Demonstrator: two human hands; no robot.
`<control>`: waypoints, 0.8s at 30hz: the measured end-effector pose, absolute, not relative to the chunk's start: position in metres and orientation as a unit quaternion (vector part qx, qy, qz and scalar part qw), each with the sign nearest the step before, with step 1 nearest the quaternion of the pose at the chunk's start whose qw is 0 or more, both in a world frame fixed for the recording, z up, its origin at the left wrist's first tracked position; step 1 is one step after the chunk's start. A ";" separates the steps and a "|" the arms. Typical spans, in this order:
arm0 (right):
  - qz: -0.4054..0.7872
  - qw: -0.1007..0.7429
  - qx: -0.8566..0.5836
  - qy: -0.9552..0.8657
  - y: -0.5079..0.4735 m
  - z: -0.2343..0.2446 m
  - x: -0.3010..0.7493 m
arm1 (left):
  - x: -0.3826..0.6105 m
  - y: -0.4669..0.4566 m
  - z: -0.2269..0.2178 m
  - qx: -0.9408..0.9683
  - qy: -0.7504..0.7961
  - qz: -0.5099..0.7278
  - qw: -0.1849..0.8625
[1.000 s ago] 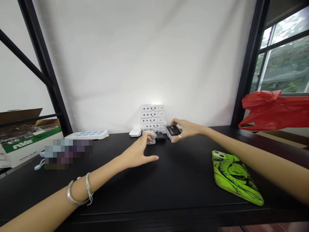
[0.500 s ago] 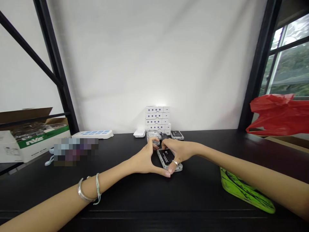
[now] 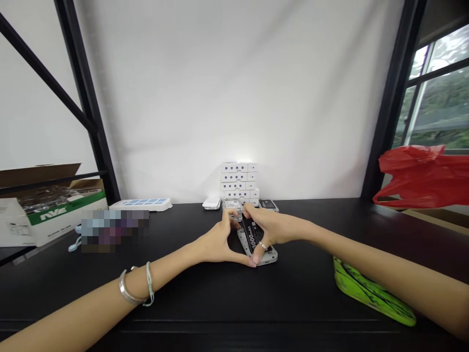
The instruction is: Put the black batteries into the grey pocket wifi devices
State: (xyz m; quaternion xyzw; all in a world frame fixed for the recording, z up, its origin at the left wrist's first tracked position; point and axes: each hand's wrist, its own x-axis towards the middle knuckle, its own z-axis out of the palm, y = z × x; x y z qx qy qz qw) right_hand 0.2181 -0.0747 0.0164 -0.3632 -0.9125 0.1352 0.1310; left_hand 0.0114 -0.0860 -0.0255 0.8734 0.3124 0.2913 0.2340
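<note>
A small white electronic device [image 3: 270,256] lies on the black table with its battery bay facing up. A black battery [image 3: 251,235] marked 3000mAh sits tilted in it, its far end raised out of the bay. My right hand [image 3: 274,227] grips this battery, fingers at the far end and ringed thumb near the close end. Around the device's left side curls my left hand [image 3: 218,243], steadying it with the thumb at the near edge and the fingers at the far edge. Both thumb tips meet at the near corner.
Behind my hands stand stacked white boxes [image 3: 238,177], with similar opened devices [image 3: 268,204] beside them. White covers [image 3: 211,203] and a power strip [image 3: 141,204] lie left. Farther left is an open carton [image 3: 66,220]. A green pouch [image 3: 372,293] lies under my right forearm; a red bag [image 3: 421,176] is at right.
The battery's far end has risen out of the bay, where it lay flat before. My right fingers have moved up slightly with it; my left hand has barely moved.
</note>
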 end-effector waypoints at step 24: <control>0.144 0.283 -0.573 -0.756 0.040 0.004 0.237 | 0.016 -0.083 -0.015 0.877 0.325 0.292 0.199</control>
